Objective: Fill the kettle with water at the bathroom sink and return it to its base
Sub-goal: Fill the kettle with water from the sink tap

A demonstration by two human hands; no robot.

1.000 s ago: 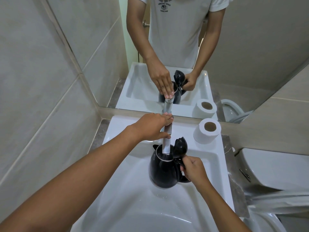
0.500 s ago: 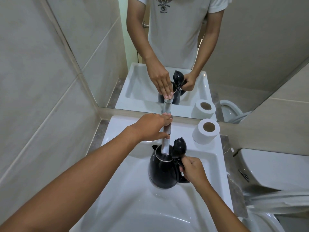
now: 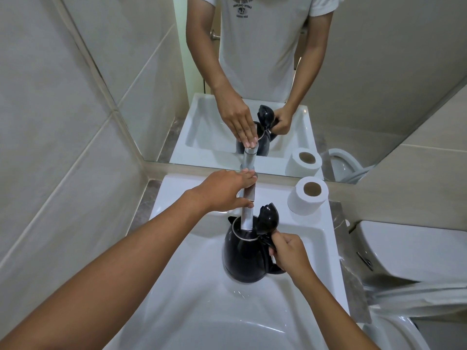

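Observation:
A black electric kettle (image 3: 243,258) stands upright in the white sink basin (image 3: 192,294) with its lid (image 3: 268,218) flipped up. The chrome faucet (image 3: 248,213) reaches down into the kettle's mouth. My right hand (image 3: 289,252) grips the kettle's handle on its right side. My left hand (image 3: 227,190) rests on top of the faucet, fingers laid over its lever and thumb under it. Whether water is running is not visible. The kettle's base is not in view.
A toilet paper roll (image 3: 308,194) stands on the sink's back right corner. A mirror (image 3: 265,72) behind the sink reflects a person's arms and the kettle. A toilet tank (image 3: 409,251) sits close on the right. Tiled wall (image 3: 50,147) closes the left side.
Almost nothing has moved. Both hands keep their places on the faucet and the kettle handle, and the kettle stays under the spout.

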